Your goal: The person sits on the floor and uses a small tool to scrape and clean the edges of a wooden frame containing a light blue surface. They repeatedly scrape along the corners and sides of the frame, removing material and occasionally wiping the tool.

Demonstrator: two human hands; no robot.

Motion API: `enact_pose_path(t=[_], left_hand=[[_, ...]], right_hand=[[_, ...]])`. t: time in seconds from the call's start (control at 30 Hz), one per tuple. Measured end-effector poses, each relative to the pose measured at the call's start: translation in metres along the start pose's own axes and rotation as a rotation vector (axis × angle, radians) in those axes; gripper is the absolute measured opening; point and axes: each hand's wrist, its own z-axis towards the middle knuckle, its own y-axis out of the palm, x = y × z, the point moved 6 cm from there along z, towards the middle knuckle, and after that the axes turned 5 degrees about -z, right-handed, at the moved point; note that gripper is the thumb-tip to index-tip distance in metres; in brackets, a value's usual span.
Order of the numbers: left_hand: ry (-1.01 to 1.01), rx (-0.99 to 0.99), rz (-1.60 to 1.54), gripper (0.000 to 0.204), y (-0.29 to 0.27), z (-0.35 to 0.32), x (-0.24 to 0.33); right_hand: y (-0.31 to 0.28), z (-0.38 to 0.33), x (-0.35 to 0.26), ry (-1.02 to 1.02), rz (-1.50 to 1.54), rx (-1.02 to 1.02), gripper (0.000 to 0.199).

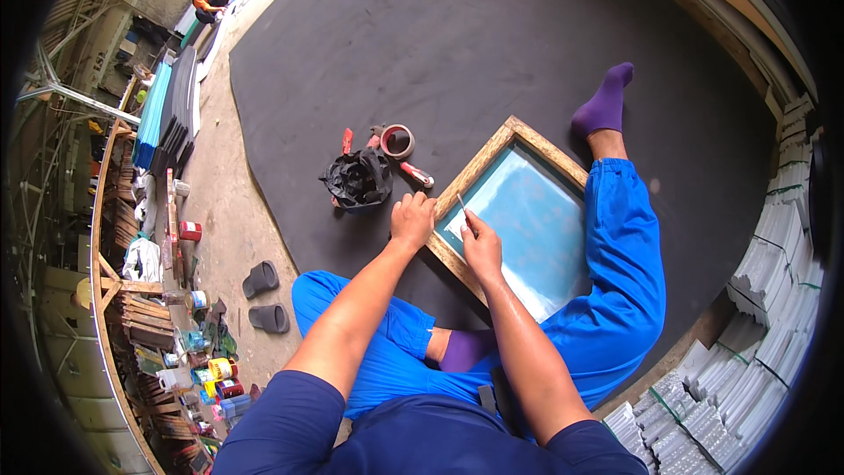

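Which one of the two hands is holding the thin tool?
The right hand: the thin tool sticks out of it. The left hand shows no tool and rests at the edge of the frame.

Large black mat over concrete floor. On mat: wood-framed blue panel, tape roll, red-and-white hand tool, container with black plastic bunched in it. Dark slippers side by side on floor, near mat's left edge.

The frame is tan with brown blotches. Its panel is light blue with white patches. My pants are blue, my 2 socks purple.
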Motion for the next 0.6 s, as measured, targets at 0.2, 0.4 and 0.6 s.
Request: enact_pose_path(t=[0.2, 0.4, 0.6], left_hand=[[0.179, -0.049, 0.347, 0.009, 0.012, 0.01, 0.016], [0.344, -0.07, 0.413, 0.012, 0.012, 0.025, 0.03], [0.37, -0.173, 0.452, 0.01, 0.025, 0.027, 0.02]], right_hand=[[-0.003, -0.003, -0.003, 0.021, 0.001, -0.004, 0.042], [0.0, -0.003, -0.001, 0.012, -0.006, -0.019, 0.043], [-0.003, -0.003, -0.002, 0.02, -0.009, -0.029, 0.044]])
